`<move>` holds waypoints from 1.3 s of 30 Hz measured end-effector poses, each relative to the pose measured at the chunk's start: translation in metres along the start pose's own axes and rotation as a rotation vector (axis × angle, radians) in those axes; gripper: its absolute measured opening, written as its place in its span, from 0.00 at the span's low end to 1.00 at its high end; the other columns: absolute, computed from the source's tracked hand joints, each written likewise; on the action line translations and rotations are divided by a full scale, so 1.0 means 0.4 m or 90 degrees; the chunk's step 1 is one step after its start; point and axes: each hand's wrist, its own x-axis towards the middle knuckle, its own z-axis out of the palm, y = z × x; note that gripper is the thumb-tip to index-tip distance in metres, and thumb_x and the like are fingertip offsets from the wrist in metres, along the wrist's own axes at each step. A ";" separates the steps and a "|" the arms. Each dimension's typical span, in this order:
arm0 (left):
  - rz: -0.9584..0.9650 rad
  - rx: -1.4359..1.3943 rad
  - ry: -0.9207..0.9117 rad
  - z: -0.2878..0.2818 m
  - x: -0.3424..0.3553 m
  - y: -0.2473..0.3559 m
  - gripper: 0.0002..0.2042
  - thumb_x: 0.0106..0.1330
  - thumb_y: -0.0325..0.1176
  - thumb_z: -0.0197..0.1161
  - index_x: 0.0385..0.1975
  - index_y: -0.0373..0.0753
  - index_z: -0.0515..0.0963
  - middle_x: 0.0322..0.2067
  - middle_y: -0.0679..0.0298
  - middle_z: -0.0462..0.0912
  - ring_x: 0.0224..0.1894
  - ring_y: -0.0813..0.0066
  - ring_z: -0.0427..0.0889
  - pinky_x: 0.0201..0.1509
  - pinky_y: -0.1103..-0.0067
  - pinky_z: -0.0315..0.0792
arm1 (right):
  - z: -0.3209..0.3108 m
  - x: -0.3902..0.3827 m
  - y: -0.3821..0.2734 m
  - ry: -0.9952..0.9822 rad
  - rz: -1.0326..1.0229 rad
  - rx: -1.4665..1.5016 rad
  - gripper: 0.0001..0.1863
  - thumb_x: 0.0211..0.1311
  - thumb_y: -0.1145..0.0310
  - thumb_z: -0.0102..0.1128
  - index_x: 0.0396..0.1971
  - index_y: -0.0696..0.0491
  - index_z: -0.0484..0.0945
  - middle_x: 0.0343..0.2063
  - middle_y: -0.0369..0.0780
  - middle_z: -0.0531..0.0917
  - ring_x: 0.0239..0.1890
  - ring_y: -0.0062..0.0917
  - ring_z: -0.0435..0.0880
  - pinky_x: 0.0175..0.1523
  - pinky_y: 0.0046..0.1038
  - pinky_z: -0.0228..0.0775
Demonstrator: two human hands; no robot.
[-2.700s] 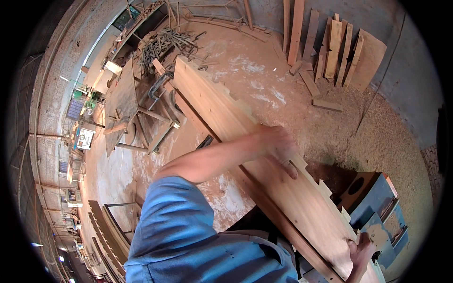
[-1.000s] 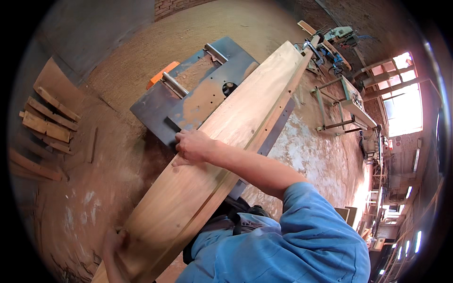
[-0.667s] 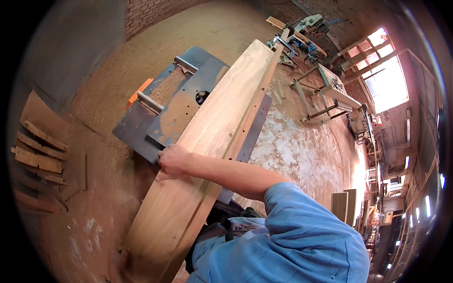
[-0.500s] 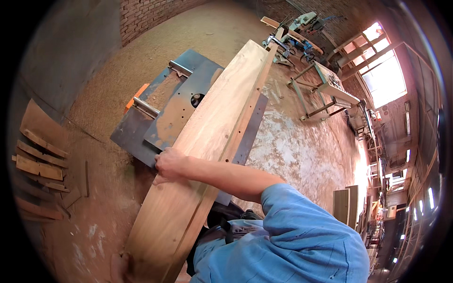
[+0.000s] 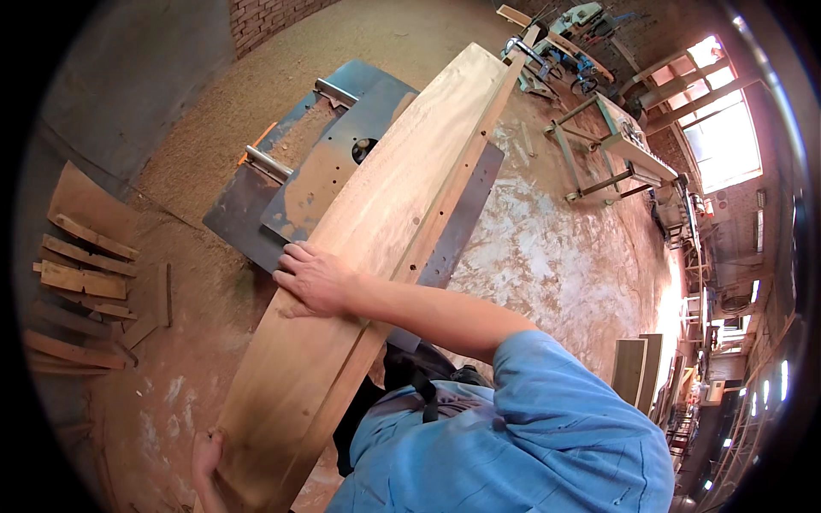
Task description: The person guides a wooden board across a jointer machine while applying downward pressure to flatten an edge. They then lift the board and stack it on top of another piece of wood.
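A long pale wooden board (image 5: 385, 222), with a narrower strip along its right side, lies diagonally over a dusty dark metal machine table (image 5: 470, 218). My right hand (image 5: 312, 282) is on the board's middle, fingers slightly apart and hooked over the left edge. My left hand (image 5: 208, 449) grips the board's left edge near its close end, at lower left; part of its fingers is hidden. The machine has two steel bars (image 5: 267, 162), a round dark opening (image 5: 363, 151) left of the board and an orange part behind them.
Wooden offcuts (image 5: 81, 278) lean along the wall at left. A wheeled frame table (image 5: 624, 141) and machinery (image 5: 581, 64) stand at upper right, near a bright window. Upright boards (image 5: 633, 372) stand at right. Dusty floor surrounds the machine.
Since 2.7 seconds ago the view has swung round to the machine. In the last half second my right hand has shifted slightly up with fingers more spread, and my left hand shows higher.
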 end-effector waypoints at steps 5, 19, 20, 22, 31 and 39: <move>-0.021 -0.058 -0.016 0.029 0.015 -0.059 0.16 0.61 0.38 0.55 0.34 0.30 0.81 0.29 0.52 0.83 0.35 0.66 0.81 0.43 0.72 0.73 | 0.017 -0.087 0.037 0.060 -0.049 -0.011 0.41 0.52 0.38 0.62 0.57 0.57 0.73 0.59 0.45 0.71 0.67 0.40 0.61 0.73 0.39 0.47; 0.233 0.175 0.402 0.269 0.113 0.682 0.24 0.67 0.42 0.58 0.57 0.31 0.74 0.54 0.46 0.77 0.56 0.48 0.74 0.63 0.65 0.67 | -0.040 -0.348 0.090 0.121 -0.122 0.165 0.32 0.52 0.46 0.65 0.46 0.60 0.79 0.56 0.48 0.76 0.62 0.42 0.68 0.65 0.40 0.60; 0.237 0.166 0.437 0.297 0.124 0.690 0.23 0.67 0.42 0.57 0.55 0.30 0.75 0.52 0.46 0.78 0.55 0.48 0.75 0.61 0.64 0.67 | -0.084 -0.413 0.112 0.126 -0.112 0.233 0.30 0.53 0.49 0.66 0.48 0.59 0.78 0.55 0.48 0.76 0.61 0.43 0.70 0.64 0.39 0.63; 0.216 0.159 0.474 0.304 0.125 0.689 0.22 0.68 0.42 0.56 0.53 0.30 0.76 0.50 0.46 0.80 0.54 0.48 0.76 0.60 0.63 0.68 | -0.137 -0.546 0.158 0.138 -0.065 0.311 0.28 0.57 0.52 0.65 0.50 0.58 0.77 0.53 0.48 0.77 0.56 0.44 0.75 0.60 0.38 0.68; 0.116 0.145 0.444 0.314 0.114 0.745 0.20 0.69 0.40 0.55 0.52 0.29 0.76 0.50 0.45 0.79 0.53 0.48 0.76 0.58 0.63 0.69 | -0.156 -1.037 0.376 -0.104 0.464 0.242 0.23 0.65 0.46 0.55 0.46 0.49 0.82 0.37 0.49 0.85 0.41 0.47 0.83 0.45 0.43 0.75; -0.012 0.261 0.525 0.386 0.092 0.835 0.27 0.69 0.43 0.56 0.62 0.29 0.67 0.62 0.44 0.68 0.66 0.47 0.64 0.70 0.60 0.58 | -0.160 -1.247 0.692 -0.139 0.454 0.307 0.24 0.64 0.45 0.54 0.46 0.50 0.83 0.39 0.49 0.85 0.42 0.47 0.83 0.47 0.43 0.76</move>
